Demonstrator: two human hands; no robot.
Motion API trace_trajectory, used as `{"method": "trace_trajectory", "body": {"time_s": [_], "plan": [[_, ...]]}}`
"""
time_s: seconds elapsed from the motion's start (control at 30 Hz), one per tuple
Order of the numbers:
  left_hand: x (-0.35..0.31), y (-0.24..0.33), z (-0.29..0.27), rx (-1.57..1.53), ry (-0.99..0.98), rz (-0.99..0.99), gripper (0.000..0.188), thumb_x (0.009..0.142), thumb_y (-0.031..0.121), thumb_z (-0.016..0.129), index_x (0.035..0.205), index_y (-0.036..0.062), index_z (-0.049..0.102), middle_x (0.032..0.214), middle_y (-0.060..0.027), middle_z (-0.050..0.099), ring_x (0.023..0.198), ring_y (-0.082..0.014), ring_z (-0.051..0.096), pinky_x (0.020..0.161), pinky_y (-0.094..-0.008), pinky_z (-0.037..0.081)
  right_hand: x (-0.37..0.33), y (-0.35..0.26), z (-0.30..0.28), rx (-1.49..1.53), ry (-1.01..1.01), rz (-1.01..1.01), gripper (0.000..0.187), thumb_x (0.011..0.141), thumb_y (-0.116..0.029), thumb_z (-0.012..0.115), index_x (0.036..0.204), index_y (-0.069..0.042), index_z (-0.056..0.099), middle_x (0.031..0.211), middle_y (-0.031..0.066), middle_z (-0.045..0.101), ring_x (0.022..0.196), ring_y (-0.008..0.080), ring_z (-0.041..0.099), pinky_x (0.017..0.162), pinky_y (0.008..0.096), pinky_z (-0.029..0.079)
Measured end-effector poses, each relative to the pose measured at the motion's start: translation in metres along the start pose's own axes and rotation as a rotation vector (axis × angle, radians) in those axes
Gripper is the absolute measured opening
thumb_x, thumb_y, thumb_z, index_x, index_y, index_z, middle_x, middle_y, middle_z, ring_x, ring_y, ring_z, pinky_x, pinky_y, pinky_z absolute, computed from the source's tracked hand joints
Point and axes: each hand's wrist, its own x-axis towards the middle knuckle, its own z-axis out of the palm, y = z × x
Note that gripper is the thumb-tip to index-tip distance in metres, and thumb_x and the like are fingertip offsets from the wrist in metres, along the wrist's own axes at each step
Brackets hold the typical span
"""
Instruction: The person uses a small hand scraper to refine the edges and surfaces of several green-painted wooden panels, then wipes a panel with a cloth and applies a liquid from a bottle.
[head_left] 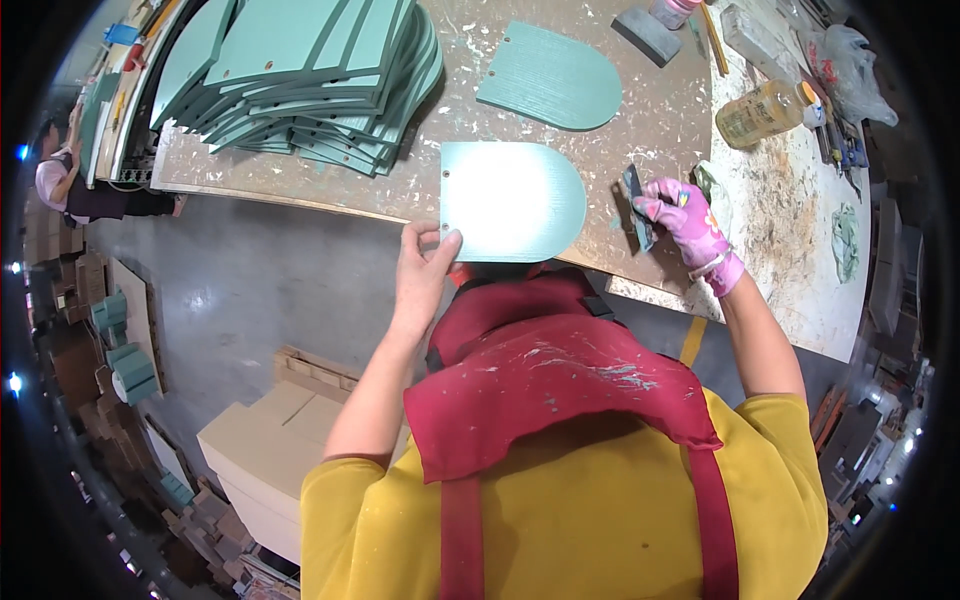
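Note:
My bare left hand (422, 268) pinches the near left corner of a pale green board (510, 200) with a rounded right end. Glare whitens the board's face, which lies at the table's near edge. To its right, apart from it, my right hand (690, 225) wears a pink flowered glove. Its fingers close on a flat, dark, paint-stained piece (638, 210), held on edge; I cannot make out its exact kind. A second green rounded board (555, 78) lies farther back, with small holes along its straight end.
A tall uneven stack of green boards (310, 80) fills the table's back left. At right stand a jar of yellowish liquid (765, 113), a grey block (647, 37) and a plastic bag (855, 75). Cardboard boxes (270, 440) sit left of me. Another person (60, 175) stands far left.

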Motion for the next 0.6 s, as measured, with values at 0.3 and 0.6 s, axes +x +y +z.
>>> {"method": "trace_trajectory", "body": {"time_s": [0.3,0.6], "plan": [[-0.023,0.035,0.024,-0.508,-0.257,-0.358,0.033,0.09,0.014,0.059,0.119,0.0041,0.046,0.104,-0.0053,0.06,0.092,-0.0126,0.062,0.076,-0.0249,0.053,0.079,-0.001,-0.058,-0.438,0.14,-0.169,0.02,0.081,-0.022,0.064,0.09,-0.004,0.065,0.073,0.0092,0.061,0.067,0.0186,0.056,0.064,0.0322,0.045],[-0.05,0.057,0.052,-0.746,-0.279,-0.231,0.038,0.089,0.008,0.058,0.124,0.0085,0.043,0.112,-0.0034,0.056,0.101,-0.0134,0.058,0.086,-0.0272,0.051,0.024,-0.025,-0.021,0.268,0.005,-0.087,0.058,0.088,-0.032,0.06,0.134,-0.003,0.039,0.118,0.0086,0.058,0.094,0.0195,0.06,0.081,0.0324,0.049]]}}
